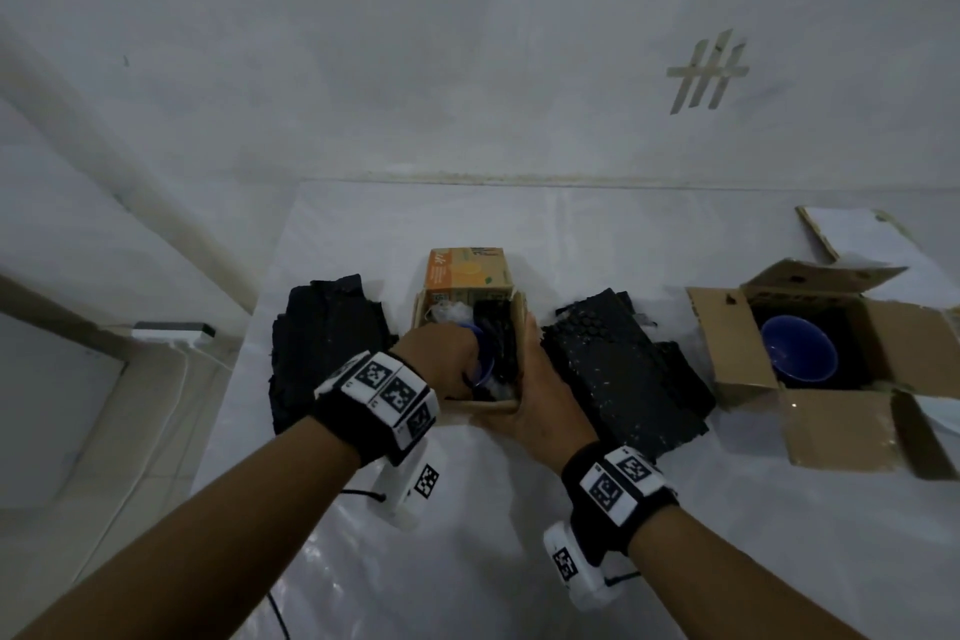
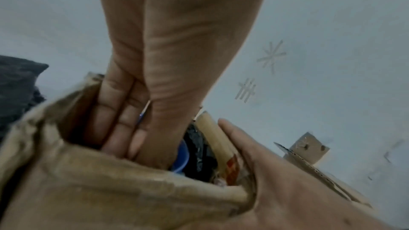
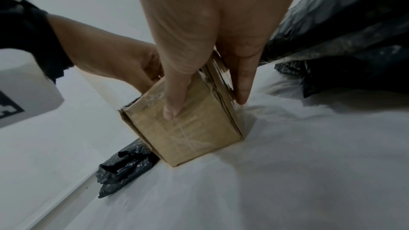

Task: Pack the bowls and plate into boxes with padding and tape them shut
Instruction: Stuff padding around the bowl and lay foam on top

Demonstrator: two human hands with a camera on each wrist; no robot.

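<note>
A small cardboard box [image 1: 493, 403] [image 3: 188, 128] with an orange printed flap [image 1: 467, 270] stands open in the middle of the white-covered table. Inside it, black bubble wrap [image 1: 498, 338] [image 2: 199, 146] lines the right wall. My left hand [image 1: 441, 353] [image 2: 146, 146] reaches down into the box and pinches a blue dish [image 1: 484, 359] [image 2: 182, 155] standing on edge; most of it is hidden. My right hand [image 1: 530, 379] [image 3: 205, 106] grips the box's near right corner, thumb on the front face, fingers along the side.
Black bubble wrap piles lie left [image 1: 327, 348] and right [image 1: 623, 369] of the small box. A bigger open carton [image 1: 831, 431] at the right holds a blue bowl [image 1: 800, 346] on black padding. A flat white board [image 1: 857, 234] lies behind it. The wall runs close behind.
</note>
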